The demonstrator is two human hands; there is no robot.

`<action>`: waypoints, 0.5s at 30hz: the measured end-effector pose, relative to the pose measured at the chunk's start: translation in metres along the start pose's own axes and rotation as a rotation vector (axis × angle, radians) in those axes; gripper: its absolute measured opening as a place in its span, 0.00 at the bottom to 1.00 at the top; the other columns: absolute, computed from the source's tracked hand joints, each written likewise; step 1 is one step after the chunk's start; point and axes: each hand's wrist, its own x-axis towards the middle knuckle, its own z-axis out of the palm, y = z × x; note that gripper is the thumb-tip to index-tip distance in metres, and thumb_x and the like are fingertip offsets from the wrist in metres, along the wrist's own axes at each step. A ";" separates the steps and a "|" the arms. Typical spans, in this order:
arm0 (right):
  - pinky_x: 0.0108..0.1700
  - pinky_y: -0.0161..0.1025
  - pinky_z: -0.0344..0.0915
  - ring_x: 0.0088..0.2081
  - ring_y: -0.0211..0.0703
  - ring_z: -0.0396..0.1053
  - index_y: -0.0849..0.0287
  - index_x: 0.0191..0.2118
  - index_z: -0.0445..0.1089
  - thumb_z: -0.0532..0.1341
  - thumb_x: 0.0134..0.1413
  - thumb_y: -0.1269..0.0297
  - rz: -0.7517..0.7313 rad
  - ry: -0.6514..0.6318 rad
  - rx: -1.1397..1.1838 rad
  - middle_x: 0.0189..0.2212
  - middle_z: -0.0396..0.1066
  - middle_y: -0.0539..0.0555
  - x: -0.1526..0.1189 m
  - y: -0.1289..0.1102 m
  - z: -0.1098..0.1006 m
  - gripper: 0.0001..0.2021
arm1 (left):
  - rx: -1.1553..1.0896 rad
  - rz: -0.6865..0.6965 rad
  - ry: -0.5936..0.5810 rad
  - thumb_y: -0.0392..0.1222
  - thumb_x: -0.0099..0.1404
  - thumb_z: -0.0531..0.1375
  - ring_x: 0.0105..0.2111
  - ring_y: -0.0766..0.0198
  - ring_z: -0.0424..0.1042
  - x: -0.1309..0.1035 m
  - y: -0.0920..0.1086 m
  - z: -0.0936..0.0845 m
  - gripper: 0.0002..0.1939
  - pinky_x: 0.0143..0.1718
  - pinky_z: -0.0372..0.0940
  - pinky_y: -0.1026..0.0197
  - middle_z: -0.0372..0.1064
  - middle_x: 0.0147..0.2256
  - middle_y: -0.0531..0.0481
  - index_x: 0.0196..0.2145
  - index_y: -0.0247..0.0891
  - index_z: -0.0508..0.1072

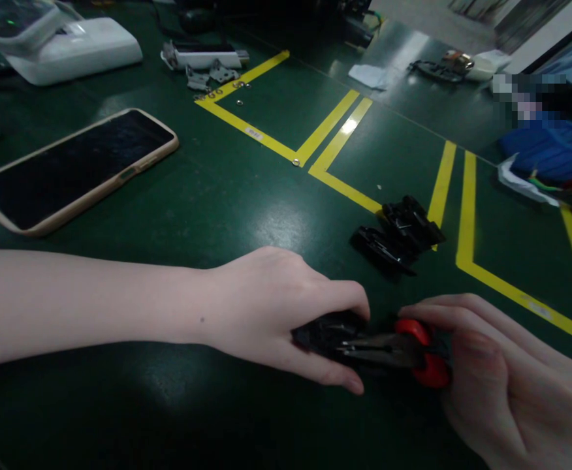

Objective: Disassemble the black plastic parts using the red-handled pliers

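Observation:
My left hand (286, 313) reaches in from the left and is closed around a black plastic part (332, 329), thumb on the near side and fingers on the far side. In my right hand (492, 372), at the lower right, are pliers (379, 349) with red handles. Their metal jaws point left and lie over the black part; whether they grip it is too dark to tell. Just beyond my hands, two more black plastic parts (408, 225) rest side by side on the green table (227, 196), across a yellow tape line.
A phone (80, 163) in a tan case lies at the left, with a white device (75, 49) behind it. Metal pieces (210, 75) and small rings are at the back. Blue material (555, 147) and a person's blurred hand show at the far right.

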 end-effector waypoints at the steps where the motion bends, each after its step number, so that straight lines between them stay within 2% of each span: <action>1: 0.30 0.36 0.66 0.32 0.37 0.73 0.54 0.41 0.70 0.51 0.68 0.72 0.003 -0.003 0.000 0.36 0.73 0.52 0.000 0.000 0.000 0.11 | 0.002 0.000 0.000 0.58 0.67 0.67 0.30 0.65 0.75 0.000 0.000 0.000 0.22 0.29 0.60 0.63 0.79 0.35 0.56 0.49 0.40 0.71; 6: 0.29 0.37 0.65 0.31 0.37 0.73 0.53 0.40 0.70 0.50 0.69 0.72 0.018 -0.010 -0.028 0.36 0.73 0.51 0.000 0.000 0.002 0.12 | 0.001 0.003 0.003 0.58 0.67 0.67 0.29 0.65 0.75 0.000 0.000 0.000 0.23 0.28 0.58 0.63 0.79 0.36 0.55 0.49 0.40 0.71; 12: 0.34 0.37 0.67 0.34 0.39 0.73 0.54 0.41 0.68 0.50 0.69 0.71 -0.041 -0.018 -0.078 0.36 0.72 0.53 0.003 -0.005 -0.001 0.10 | 0.021 0.003 -0.021 0.60 0.67 0.66 0.28 0.65 0.73 0.000 0.000 -0.001 0.24 0.27 0.57 0.62 0.78 0.34 0.56 0.49 0.39 0.70; 15: 0.34 0.36 0.66 0.33 0.37 0.72 0.54 0.41 0.68 0.50 0.69 0.71 -0.059 -0.012 -0.112 0.36 0.72 0.51 0.003 -0.005 0.000 0.10 | 0.017 -0.002 -0.021 0.60 0.67 0.66 0.28 0.65 0.73 0.000 -0.001 -0.001 0.24 0.28 0.57 0.63 0.77 0.35 0.56 0.50 0.39 0.70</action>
